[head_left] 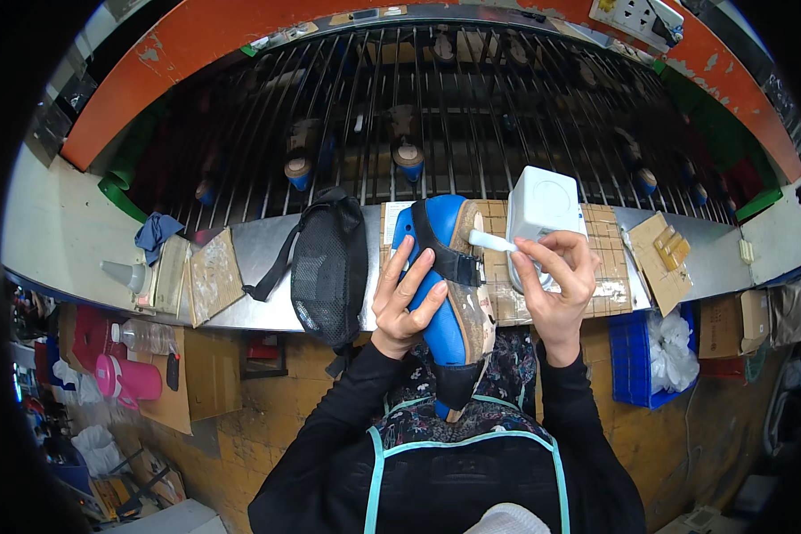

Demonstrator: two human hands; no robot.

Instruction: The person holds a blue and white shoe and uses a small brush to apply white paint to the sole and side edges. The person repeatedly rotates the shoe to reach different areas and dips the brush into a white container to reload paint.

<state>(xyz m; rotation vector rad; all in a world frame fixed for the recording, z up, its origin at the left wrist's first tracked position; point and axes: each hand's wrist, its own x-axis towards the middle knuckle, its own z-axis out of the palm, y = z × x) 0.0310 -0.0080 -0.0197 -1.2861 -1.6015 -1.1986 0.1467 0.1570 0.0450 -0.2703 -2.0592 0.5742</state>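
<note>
My left hand (408,301) grips a blue shoe last (445,334) from its left side, the fingers spread over it. Black straps (429,233) cross the last, and a tan, cork-like sole (478,320) runs along its right side. In my right hand (559,289), thumb and fingers pinch a small white brush-like tool (491,240). Its pale, flat end is at the sole edge near the toe; I cannot tell whether it touches. Just beyond my right hand stands a white plastic container (543,203), partly hidden by that hand.
Beyond the bench edge, a rack of metal rollers (356,116) carries several blue lasts. A black mesh bag (329,267) lies left of my work on cardboard (610,276) and metal. Below right is a blue crate (630,369) with white plastic bags; a pink jug (133,378) sits lower left.
</note>
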